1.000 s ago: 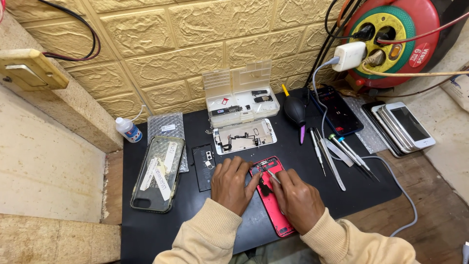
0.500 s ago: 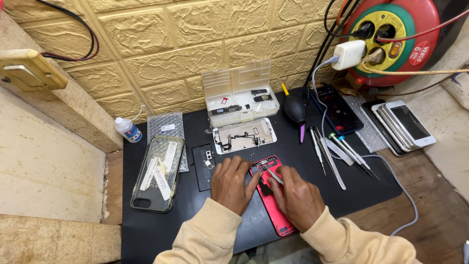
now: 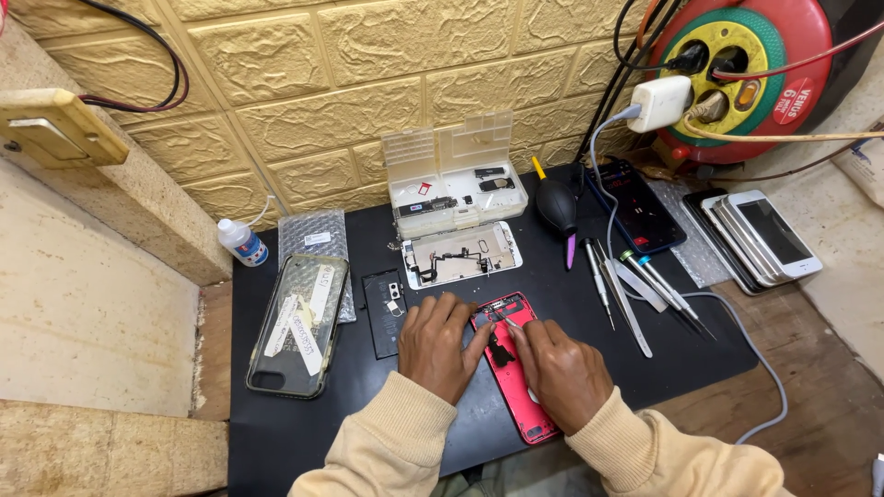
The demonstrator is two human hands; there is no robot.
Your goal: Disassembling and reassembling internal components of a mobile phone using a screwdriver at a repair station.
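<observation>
A red phone housing lies open, inside up, on the black work mat in front of me. My left hand lies on the mat with its fingertips pressed on the housing's upper left edge, holding it still. My right hand covers the housing's right side, and its thumb and forefinger pinch a small thin tool whose tip touches the parts near the top. The middle of the housing is hidden under both hands.
Behind the hands lie a white display panel, a clear parts box, a black battery and a black dust blower. Several screwdrivers and tweezers lie at right, with a dark phone and stacked phones. A cased phone and small bottle sit left.
Nothing has visibly moved beyond small shifts of my right fingertips over the top of the red housing.
</observation>
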